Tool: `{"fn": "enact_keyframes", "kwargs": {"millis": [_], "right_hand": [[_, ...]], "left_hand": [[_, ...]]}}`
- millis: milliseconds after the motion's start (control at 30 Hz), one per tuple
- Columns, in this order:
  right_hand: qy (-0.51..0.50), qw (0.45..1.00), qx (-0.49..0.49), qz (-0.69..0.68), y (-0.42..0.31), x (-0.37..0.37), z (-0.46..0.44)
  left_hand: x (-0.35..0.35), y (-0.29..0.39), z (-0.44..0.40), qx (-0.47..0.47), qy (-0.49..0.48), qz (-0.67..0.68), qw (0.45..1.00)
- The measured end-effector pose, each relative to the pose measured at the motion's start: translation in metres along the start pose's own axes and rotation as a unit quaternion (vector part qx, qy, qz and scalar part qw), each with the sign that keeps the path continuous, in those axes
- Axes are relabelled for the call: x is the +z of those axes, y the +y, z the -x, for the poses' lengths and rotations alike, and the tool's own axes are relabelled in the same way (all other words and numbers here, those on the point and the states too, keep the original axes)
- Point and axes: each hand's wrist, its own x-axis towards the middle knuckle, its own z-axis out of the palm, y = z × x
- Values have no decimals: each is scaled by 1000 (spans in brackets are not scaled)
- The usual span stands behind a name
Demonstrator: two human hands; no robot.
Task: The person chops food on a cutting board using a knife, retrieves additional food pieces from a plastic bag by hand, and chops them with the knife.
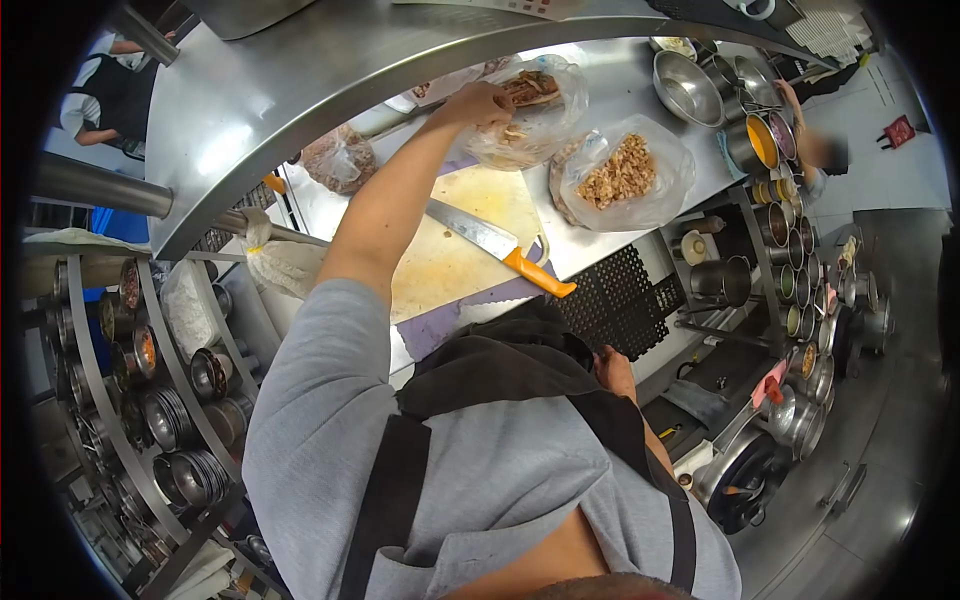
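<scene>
My left hand (478,104) reaches across the counter to a clear plastic bag (545,120) holding browned meat pieces (533,89). Its fingers are curled closed at the bag's near side, beside the meat; what they grip is hidden. My right hand (616,372) hangs low beside my dark apron (490,365), fingers curled, with nothing visible in them. A knife with an orange handle (538,272) lies across the worn, yellowish cutting board (440,265). Right of the board sits an open plastic bag of chopped brown pieces (620,175).
A steel shelf (330,95) overhangs the counter's far left side. Metal bowls (688,88) stand at the back right. Pots and food containers (780,225) line the right side, and racks of bowls (170,415) the left. Other people (105,100) are at the edges.
</scene>
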Motion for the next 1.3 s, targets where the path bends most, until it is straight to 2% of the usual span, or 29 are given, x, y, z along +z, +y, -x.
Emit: {"fn": "enact_keyframes", "kwargs": {"millis": [33,100,200,333,433,500,533,600,633,733,800,833,867,900,1000,1067,1133,1200,1267,1300], "right_hand": [[-2,1000,-2,-1,2,4,-3],[-20,1000,8,0,5,9,-10],[-20,1000,16,5,3,9,-14],[-4,1000,-5,-2,-8,1,-12],[26,999,-32,-14,-22,-6,-13],[88,984,-111,-110,-37,-11,-13],[84,984,-114,-112,-52,-20,-12],[112,952,-221,-182,-91,-42,-9],[100,952,-223,-187,-103,-45,-11],[83,944,-266,-175,-133,-50,-29],[84,938,-332,-52,-150,-49,-42],[76,937,-336,-54,-154,-46,-51],[92,915,-391,-27,-157,-43,-60],[107,889,-445,-1,-160,-39,-67],[48,907,-418,22,-168,-30,-88],[28,908,-418,19,-169,-27,-103],[3,919,-394,23,-171,-33,-108],[5,923,-385,17,-166,-44,-107],[11,928,-373,-4,-155,-49,-100],[-32,946,-321,-29,-148,-51,-95]], "left_hand": [[-1,2,2,-2,0,-1,1000],[-1,4,4,-35,29,96,994],[0,7,5,-30,72,40,996],[0,15,11,-46,52,21,997],[-4,26,26,-58,100,23,993],[-7,31,44,-61,115,152,980],[-8,33,54,-65,116,149,980],[-9,31,80,-58,123,238,962],[-9,28,93,-59,130,250,958],[-4,23,144,-52,170,294,939],[-1,26,176,-85,160,310,933],[3,22,190,-65,158,310,935],[8,19,204,-46,156,310,937],[13,16,217,-90,150,292,940],[44,-11,259,-85,175,301,934],[56,-25,291,-91,186,256,944],[58,-23,322,-136,167,76,974],[61,-22,337,-167,154,69,971],[70,-20,340,-70,180,-18,981],[76,-21,337,-42,183,-24,982]]}}
